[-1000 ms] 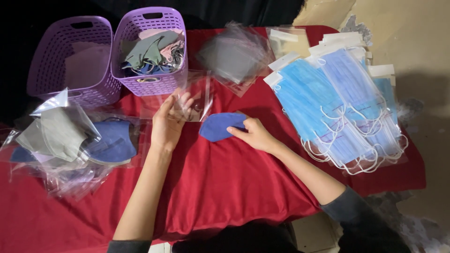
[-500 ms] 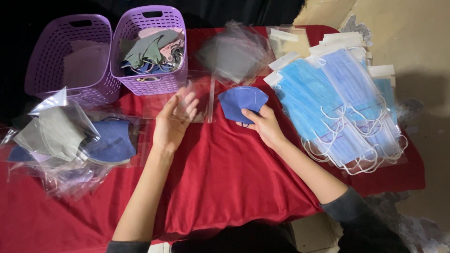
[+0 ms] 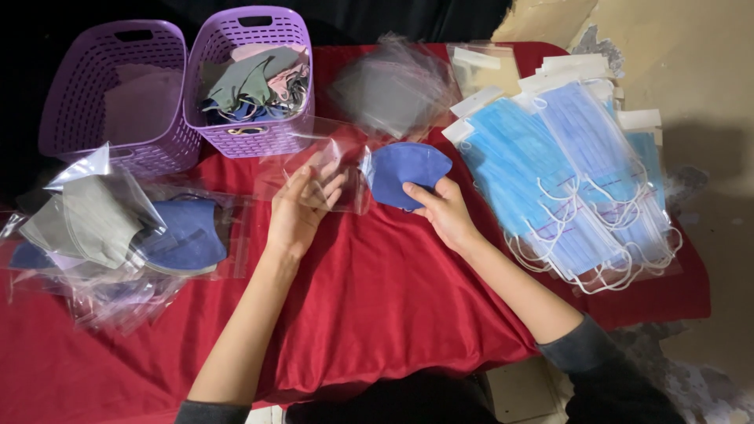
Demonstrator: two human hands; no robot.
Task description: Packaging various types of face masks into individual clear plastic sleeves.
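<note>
Both hands are busy: our left hand holds the clear bag, mouth facing right; our right hand pinches the blue mask just beside it, long axis sideways.

Bare forearms, dark grey sleeves pushed up near the elbows, no rings

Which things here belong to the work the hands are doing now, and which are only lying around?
In use:
- dark blue mask, held by the right hand
- clear plastic bag, held by the left hand

Lying about:
- two purple baskets
- pale blue masks
- bagged masks at left
- empty bags
- red cloth
</note>
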